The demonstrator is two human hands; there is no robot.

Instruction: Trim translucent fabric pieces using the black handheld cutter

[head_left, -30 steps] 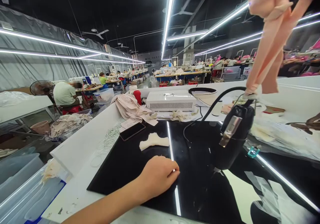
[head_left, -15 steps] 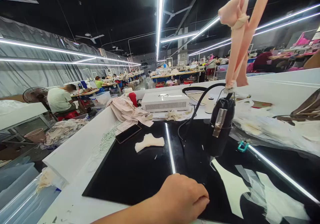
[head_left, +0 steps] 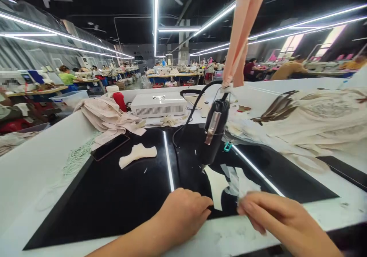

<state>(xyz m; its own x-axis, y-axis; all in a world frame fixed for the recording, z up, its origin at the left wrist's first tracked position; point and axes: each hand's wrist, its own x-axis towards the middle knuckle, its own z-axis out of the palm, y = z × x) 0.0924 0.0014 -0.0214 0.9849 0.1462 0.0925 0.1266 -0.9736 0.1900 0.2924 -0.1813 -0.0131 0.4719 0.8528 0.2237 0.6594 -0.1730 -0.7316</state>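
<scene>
My left hand point(head_left: 183, 211) lies on the black mat point(head_left: 114, 196) with its fingers curled, fingertips at the lower edge of a cream fabric cut-out point(head_left: 217, 186). My right hand point(head_left: 275, 217) is blurred, fingers together, touching the bottom of a thin translucent piece point(head_left: 243, 183) next to that cut-out. Whether it grips the piece is unclear. Just behind them a black hand-held tool point(head_left: 213, 132) with a cable hangs from a peach fabric strap point(head_left: 241, 35), its tip close above the mat.
Another cream cut-out point(head_left: 137, 154), a dark phone point(head_left: 110, 147) and a beige fabric pile point(head_left: 106, 115) lie left. A white box unit point(head_left: 157, 104) and red bottle point(head_left: 119, 100) stand behind. Lace fabric point(head_left: 318, 115) is heaped right. Other people work at far tables.
The view has swung right and down. My left hand slid right along the mat toward the cream cut-out. My right hand has come into view at the translucent piece.
</scene>
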